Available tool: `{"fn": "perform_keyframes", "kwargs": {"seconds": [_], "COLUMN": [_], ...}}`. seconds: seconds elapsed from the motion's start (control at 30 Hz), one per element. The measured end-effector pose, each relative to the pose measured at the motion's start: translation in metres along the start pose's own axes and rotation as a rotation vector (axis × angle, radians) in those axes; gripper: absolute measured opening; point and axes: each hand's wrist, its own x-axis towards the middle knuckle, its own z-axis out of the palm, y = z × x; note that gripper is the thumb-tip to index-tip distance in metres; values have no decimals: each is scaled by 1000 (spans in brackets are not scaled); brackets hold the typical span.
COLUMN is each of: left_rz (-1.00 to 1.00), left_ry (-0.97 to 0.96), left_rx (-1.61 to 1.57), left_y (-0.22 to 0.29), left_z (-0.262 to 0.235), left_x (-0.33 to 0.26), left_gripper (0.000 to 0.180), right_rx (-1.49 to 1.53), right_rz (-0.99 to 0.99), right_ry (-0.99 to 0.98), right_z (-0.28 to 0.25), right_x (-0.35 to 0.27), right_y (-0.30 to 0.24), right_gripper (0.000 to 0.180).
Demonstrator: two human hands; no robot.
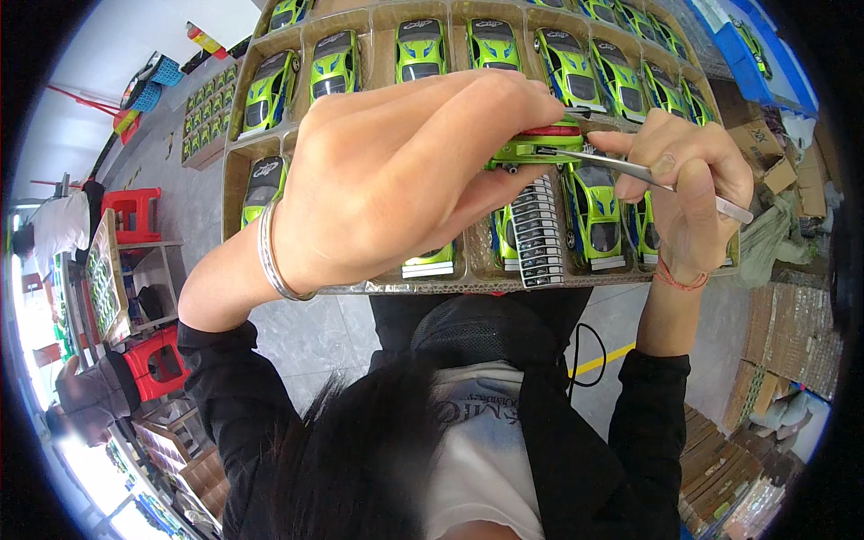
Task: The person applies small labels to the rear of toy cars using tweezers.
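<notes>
here we list, largest first. cardboard tray [270, 135]: brown, divided into compartments, resting across our lap, each visible compartment holding a lime-green toy car with blue streaks and dark windows; the cars in the tray [420, 49] lie in rows, noses pointing away from us. grey tiled floor [306, 333]: below the tray, with a yellow line to our right. stacks of flat cardboard [792, 333]: at the far right edge. red stools [135, 211]: 2 seen at our left, near other people seated at their own trays. left hand [396, 171]: large in view, a silver bangle [270, 256] at the wrist, fingers curled closed around 1 green toy car [535, 144], which is held tilted on its side above the middle of the tray, with a red strip along its upper edge. right hand [688, 175]: a red thread at the wrist, fingers pinched closed on metal tweezers [630, 169], whose tips meet the held car's side. sticker strip [538, 229]: a narrow dark-and-white column of small decals lying on the tray just below the held car, between 2 parked cars.
</notes>
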Motion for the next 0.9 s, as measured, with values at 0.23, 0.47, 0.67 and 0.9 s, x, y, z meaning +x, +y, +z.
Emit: {"fn": "perform_keyframes", "kwargs": {"seconds": [0.23,0.47,0.67,0.9], "left_rz": [-9,5,-6,2], "left_ry": [-4,2,-3,0], "left_rx": [-1,-9,-25,-15], "left_y": [0,-1,-2,-1], "left_z": [0,0,1,0], "left_x": [0,0,-1,-2], "left_gripper": [44,45,46,45], "right_rx": [-23,-34,-44,-45], "right_rz": [5,-8,-15,-8], "right_ry": [18,4,9,-3], "right_z": [0,0,1,0], "right_x": [-1,0,0,0], "right_y": [1,0,0,0], "right_gripper": [27,27,27,28]}}
